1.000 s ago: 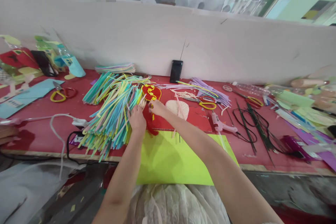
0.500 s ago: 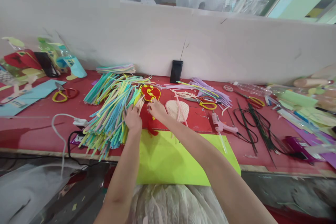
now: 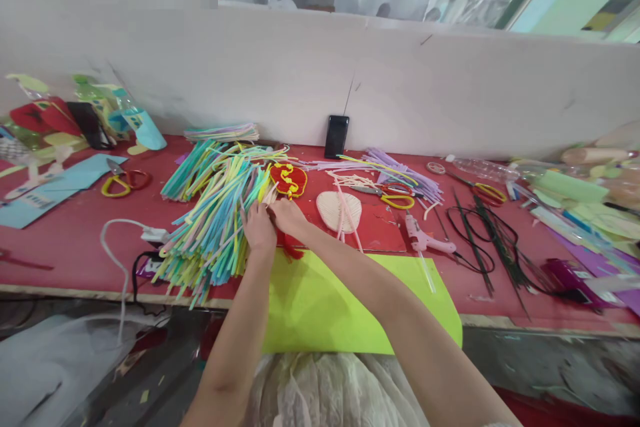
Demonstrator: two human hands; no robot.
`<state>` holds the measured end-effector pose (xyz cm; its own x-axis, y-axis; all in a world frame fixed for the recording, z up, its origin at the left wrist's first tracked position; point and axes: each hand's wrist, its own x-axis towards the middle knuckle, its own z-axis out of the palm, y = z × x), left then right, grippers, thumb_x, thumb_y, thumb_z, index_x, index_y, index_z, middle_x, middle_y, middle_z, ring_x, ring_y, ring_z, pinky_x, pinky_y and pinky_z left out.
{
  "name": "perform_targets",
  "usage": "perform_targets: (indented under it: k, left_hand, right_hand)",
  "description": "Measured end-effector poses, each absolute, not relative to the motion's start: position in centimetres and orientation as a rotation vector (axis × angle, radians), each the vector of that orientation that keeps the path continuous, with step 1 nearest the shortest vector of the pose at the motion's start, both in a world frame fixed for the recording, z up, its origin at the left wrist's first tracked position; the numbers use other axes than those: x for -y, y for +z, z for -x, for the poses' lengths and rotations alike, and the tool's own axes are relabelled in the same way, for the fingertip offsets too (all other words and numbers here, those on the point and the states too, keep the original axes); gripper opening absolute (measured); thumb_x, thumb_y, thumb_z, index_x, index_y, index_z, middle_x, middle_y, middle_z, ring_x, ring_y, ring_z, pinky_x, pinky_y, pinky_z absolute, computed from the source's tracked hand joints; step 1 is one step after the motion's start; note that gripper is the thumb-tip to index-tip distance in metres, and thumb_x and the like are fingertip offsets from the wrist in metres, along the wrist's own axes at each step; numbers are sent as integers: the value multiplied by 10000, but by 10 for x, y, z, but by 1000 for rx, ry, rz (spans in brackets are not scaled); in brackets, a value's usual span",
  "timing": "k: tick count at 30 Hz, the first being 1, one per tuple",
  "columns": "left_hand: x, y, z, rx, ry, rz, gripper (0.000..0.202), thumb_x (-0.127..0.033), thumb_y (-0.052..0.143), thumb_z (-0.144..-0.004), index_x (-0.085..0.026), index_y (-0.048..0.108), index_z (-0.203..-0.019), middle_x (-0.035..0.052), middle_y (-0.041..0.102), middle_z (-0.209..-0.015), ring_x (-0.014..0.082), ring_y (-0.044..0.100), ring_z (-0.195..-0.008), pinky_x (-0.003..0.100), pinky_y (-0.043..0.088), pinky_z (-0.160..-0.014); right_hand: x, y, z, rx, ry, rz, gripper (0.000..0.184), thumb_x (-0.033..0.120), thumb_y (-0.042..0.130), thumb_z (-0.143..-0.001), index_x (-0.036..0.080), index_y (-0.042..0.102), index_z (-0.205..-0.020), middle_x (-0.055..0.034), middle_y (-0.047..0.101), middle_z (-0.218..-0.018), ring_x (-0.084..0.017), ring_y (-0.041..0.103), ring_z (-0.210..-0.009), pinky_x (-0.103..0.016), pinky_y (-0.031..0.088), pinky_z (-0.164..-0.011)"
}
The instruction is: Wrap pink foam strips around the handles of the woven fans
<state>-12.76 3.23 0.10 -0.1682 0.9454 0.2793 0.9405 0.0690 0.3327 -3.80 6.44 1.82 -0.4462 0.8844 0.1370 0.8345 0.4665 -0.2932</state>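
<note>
My left hand [image 3: 260, 228] is at the right edge of a big pile of pastel pipe cleaners [image 3: 213, 220], its fingers closed around a few pale stems there. Against it rests my right hand [image 3: 290, 219], fingers pinched together; what they hold is hidden. Just beyond the hands lies a red ornament [image 3: 296, 181] with yellow twisted trim, and its red tassel [image 3: 292, 250] shows below my right wrist. To the right is a cream oval pad [image 3: 327, 212] wound with pipe cleaners, pink stems [image 3: 345, 210] lying across it.
Scissors [image 3: 397, 201], a pink glue gun [image 3: 425, 238] and lilac pipe cleaners [image 3: 415, 177] lie to the right. A phone [image 3: 337, 137] leans on the white partition [image 3: 280, 73]. A yellow-green sheet [image 3: 350, 307] covers the table's front edge. More scissors [image 3: 120, 183] lie left.
My right hand has moved left and slightly down, from the ornament's lower edge to my left hand. My left hand has shifted slightly right.
</note>
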Motion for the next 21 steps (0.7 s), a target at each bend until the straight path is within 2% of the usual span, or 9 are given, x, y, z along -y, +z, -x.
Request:
perform_targets:
  k: [3, 5, 10, 13, 17, 21]
  left_hand:
    - [-35, -6, 123, -2287, 685, -2120, 439, -140, 257, -866, -154, 438, -1266, 106, 403, -1378, 188, 335, -1291, 380, 195, -1097]
    - [-37, -12, 120, -2308, 586, -2153, 500, -112, 238, -851, -111, 352, -1338, 118, 336, -1421, 224, 263, -1330, 422, 157, -1105]
    - [-37, -21, 115, -2313, 391, -2170, 548, -120, 293, -813, -9, 313, -1349, 162, 248, -1452, 292, 196, -1347, 468, 122, -1104]
    - [-34, -19, 114, -2311, 457, -2206, 532, -120, 270, -825, -5, 332, -1341, 175, 287, -1433, 299, 230, -1333, 475, 132, -1099]
    - [-32, -16, 114, -2276, 436, -2182, 526, -160, 295, -841, -33, 329, -1350, 179, 305, -1423, 302, 239, -1330, 474, 128, -1099]
    - [-33, -16, 115, -2247, 363, -2156, 542, -209, 284, -860, -56, 273, -1380, 165, 270, -1443, 308, 204, -1341, 482, 124, -1097]
  right_hand:
    - [-75, 22, 39, 2365, 315, 1527, 249, 174, 407, -828, 141, 645, -895, -117, 657, -921, -214, 597, -876, -289, 433, -763]
    - [-87, 24, 42, 2235, 330, 1566, 268, 161, 387, -831, 132, 640, -917, -118, 639, -978, -196, 592, -896, -268, 439, -773]
    - [-125, 27, 63, 2093, 372, 1491, 313, 150, 369, -837, 176, 624, -1017, -65, 605, -1086, -143, 566, -969, -223, 419, -857]
    - [-143, 26, 81, 2152, 455, 1469, 319, 162, 376, -844, 192, 632, -1032, -46, 625, -1079, -137, 559, -1002, -216, 403, -893]
    - [-152, 22, 97, 2148, 476, 1547, 344, 146, 383, -837, 154, 580, -1120, -103, 623, -1081, -173, 581, -986, -263, 432, -860]
    - [-157, 19, 103, 2145, 469, 1620, 279, 166, 398, -828, 133, 591, -1026, -141, 631, -1003, -226, 604, -920, -332, 462, -800]
